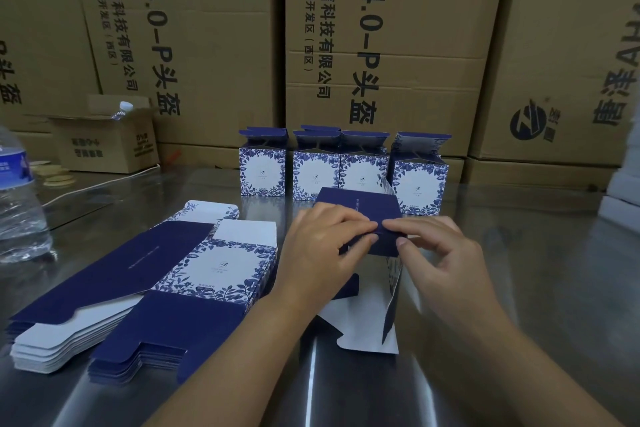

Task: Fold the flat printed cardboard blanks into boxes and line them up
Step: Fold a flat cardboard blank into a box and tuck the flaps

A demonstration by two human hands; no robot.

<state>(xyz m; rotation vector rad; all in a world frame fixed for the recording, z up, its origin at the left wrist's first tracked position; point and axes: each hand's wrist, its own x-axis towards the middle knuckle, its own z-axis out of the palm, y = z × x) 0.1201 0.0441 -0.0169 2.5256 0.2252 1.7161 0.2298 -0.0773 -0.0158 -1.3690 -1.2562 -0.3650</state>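
Steel table, stack of flat blanks, four folded boxes, water bottle

place: warehouse or packing room | backdrop: large brown shipping cartons with printed Chinese lettering, stacked like a wall behind the work area | surface: shiny metal tabletop | stock: stack of flat printed blanks, row of four folded boxes | side: small open carton

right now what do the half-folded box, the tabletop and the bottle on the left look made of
The half-folded box: thin card, matte navy print, white inside, creasing sharply. The tabletop: likely brushed stainless steel, showing blurred reflections. The bottle: probably thin clear plastic, see-through and ribbed.
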